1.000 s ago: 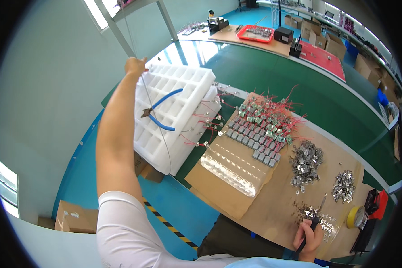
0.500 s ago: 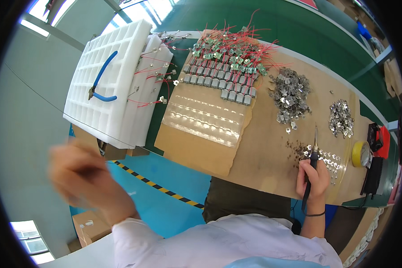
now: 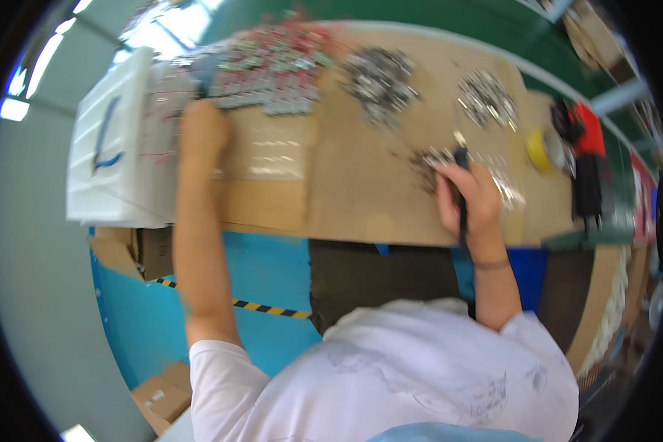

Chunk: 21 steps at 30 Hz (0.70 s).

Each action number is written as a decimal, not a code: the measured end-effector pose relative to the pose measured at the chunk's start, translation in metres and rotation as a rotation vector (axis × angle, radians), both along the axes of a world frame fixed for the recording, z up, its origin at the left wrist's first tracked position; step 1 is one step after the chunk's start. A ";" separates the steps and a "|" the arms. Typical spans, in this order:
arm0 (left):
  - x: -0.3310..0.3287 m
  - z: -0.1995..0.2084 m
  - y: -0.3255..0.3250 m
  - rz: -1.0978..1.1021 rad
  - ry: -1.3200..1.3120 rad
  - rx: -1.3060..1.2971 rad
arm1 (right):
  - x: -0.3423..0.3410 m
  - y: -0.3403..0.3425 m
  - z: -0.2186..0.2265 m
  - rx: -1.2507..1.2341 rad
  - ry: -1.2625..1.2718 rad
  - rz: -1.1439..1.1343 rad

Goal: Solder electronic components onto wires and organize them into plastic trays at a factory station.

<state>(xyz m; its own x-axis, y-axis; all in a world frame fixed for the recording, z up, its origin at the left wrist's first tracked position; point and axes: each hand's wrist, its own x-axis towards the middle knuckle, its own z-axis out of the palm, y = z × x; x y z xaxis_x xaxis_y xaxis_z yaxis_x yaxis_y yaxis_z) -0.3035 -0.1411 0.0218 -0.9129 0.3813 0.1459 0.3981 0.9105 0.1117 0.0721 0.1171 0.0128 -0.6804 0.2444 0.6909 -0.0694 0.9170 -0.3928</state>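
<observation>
One soldering iron point(image 3: 462, 155) pinched in right grip point(image 3: 476, 197), left grip point(image 3: 204, 134) unclear, shirt writing point(image 3: 488, 398) blurred

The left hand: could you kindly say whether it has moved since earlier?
Yes, rightward: from the far-left corner of the white tray, the left hand moved to its right.
</observation>
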 end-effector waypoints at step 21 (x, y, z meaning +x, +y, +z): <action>-0.025 0.027 -0.002 -0.186 -0.064 0.038 | 0.006 0.002 -0.004 -0.015 -0.009 0.047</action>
<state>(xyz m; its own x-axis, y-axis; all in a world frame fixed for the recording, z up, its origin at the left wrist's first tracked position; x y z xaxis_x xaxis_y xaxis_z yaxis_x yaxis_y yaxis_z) -0.3280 -0.1435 0.0492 -0.8348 0.5400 0.1071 0.5504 0.8163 0.1751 0.0781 0.1186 0.0087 -0.6975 0.2227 0.6812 -0.1086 0.9067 -0.4076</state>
